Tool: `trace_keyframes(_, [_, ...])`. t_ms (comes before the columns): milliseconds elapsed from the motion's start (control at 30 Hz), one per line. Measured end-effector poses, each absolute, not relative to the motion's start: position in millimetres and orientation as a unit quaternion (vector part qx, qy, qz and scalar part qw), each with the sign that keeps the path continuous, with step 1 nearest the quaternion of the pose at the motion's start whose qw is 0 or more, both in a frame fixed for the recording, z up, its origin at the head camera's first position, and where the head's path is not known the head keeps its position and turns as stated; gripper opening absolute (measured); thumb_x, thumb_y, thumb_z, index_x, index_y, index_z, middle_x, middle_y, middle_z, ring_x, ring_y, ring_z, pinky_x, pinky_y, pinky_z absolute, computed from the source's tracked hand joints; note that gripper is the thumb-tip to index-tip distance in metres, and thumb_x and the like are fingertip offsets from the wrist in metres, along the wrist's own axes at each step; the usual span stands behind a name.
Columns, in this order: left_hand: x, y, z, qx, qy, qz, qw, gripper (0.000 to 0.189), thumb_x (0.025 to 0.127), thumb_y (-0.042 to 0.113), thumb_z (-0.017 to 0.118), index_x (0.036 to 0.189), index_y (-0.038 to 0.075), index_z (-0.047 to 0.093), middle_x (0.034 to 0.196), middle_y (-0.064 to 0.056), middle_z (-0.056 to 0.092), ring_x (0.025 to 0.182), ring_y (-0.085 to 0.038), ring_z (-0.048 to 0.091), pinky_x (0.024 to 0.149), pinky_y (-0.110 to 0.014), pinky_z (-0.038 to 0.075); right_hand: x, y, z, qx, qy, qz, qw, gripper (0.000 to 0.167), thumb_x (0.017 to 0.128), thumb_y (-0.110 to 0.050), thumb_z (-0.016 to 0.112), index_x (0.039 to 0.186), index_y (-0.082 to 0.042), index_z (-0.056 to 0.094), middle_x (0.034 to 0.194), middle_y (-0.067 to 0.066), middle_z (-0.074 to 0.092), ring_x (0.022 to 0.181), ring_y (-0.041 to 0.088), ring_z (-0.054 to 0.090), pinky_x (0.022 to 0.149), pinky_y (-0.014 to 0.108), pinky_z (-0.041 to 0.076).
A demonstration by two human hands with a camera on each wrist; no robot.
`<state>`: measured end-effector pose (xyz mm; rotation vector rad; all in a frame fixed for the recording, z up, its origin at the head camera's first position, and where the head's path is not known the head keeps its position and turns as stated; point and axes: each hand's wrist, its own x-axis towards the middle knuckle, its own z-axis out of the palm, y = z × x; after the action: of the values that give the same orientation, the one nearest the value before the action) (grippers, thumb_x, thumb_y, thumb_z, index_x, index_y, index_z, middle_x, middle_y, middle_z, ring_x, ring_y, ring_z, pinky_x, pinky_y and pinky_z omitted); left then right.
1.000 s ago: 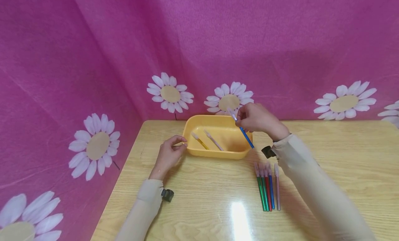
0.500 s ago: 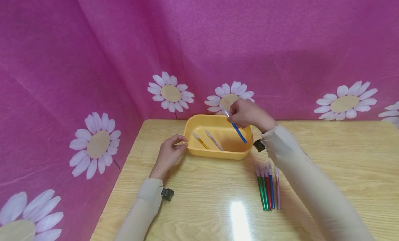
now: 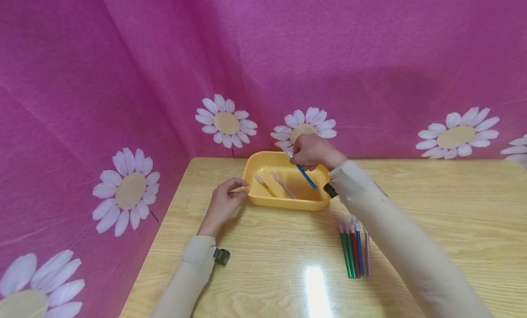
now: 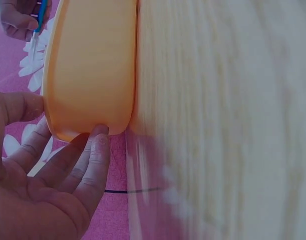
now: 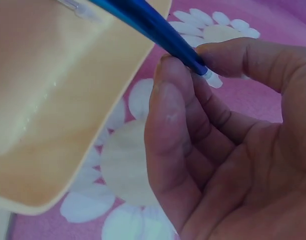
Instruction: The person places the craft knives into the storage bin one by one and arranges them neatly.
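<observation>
Blue and tilted, one slim pen (image 3: 306,176) was pinched in the right hand (image 3: 311,152) above the tray (image 3: 288,203); left-hand (image 3: 224,201) fingers gripped its nine-o'clock end. Inside lay a yellow pen (image 3: 269,190) and a pale pen (image 3: 284,187). Toward four o'clock, the right sleeve (image 3: 391,226) partly covered a pen row (image 3: 352,257) on the worktop (image 3: 267,263).

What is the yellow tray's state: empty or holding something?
Not empty: in the head view, the tray holds a yellow pen and a pale pen.
</observation>
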<state>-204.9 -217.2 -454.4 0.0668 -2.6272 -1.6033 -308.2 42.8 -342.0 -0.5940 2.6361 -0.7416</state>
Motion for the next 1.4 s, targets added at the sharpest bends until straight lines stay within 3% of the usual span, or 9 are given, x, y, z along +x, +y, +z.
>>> trace_keyframes(167, [-206.0, -216.9, -454.0, 0.02, -0.854, -0.518, 0.035, 0.019, 0.098, 0.013, 0.07, 0.116, 0.007, 0.072, 0.138, -0.016, 0.069, 0.111, -0.031, 0.076, 0.088, -0.033, 0.061, -316.9, 37.4, -350.6, -0.196, 0.924, -0.269, 0.188, 0.017, 0.089, -0.014, 0.066, 0.075, -0.005, 0.066, 0.061, 0.005, 0.068, 0.053, 0.009, 0.063, 0.052, 0.024, 0.058])
trace_keyframes(667, [-204.8, -218.5, -453.6, 0.021, -0.853, -0.521, 0.034, 0.02, 0.098, 0.012, 0.069, 0.116, 0.006, 0.072, 0.138, -0.016, 0.069, 0.112, -0.031, 0.076, 0.094, -0.038, 0.061, -334.7, 26.7, -374.7, -0.14, 0.908, -0.294, 0.263, 0.017, 0.089, -0.015, 0.066, 0.074, -0.008, 0.062, 0.061, -0.001, 0.062, 0.057, 0.01, 0.061, 0.056, 0.025, 0.057])
trace_keyframes(1067, [-205.2, -217.0, -453.9, 0.019, -0.851, -0.524, 0.029, 0.021, 0.098, 0.013, 0.069, 0.117, 0.005, 0.072, 0.14, -0.016, 0.068, 0.112, -0.032, 0.075, 0.09, -0.035, 0.061, -338.4, 26.6, -395.3, -0.12, 0.901, -0.291, 0.299, 0.021, 0.09, -0.01, 0.067, 0.07, -0.004, 0.062, 0.056, 0.0, 0.059, 0.052, 0.01, 0.057, 0.054, 0.025, 0.054])
trace_keyframes(1267, [-204.2, -217.3, -454.0, 0.024, -0.849, -0.527, 0.025, 0.021, 0.099, 0.014, 0.068, 0.119, 0.007, 0.071, 0.141, -0.016, 0.068, 0.114, -0.031, 0.075, 0.092, -0.036, 0.061, -339.7, 27.5, -401.9, -0.13, 0.906, -0.287, 0.283, 0.017, 0.089, -0.012, 0.067, 0.074, -0.004, 0.065, 0.058, -0.001, 0.061, 0.055, 0.01, 0.059, 0.058, 0.027, 0.058])
trace_keyframes(1400, [-205.0, -216.7, -454.2, 0.021, -0.848, -0.528, 0.024, 0.021, 0.099, 0.014, 0.069, 0.119, 0.007, 0.071, 0.141, -0.016, 0.067, 0.114, -0.032, 0.075, 0.092, -0.036, 0.061, -341.2, 27.1, -403.5, -0.135, 0.91, -0.276, 0.28, 0.018, 0.087, -0.011, 0.066, 0.071, -0.004, 0.064, 0.057, -0.001, 0.06, 0.052, 0.01, 0.057, 0.053, 0.025, 0.055])
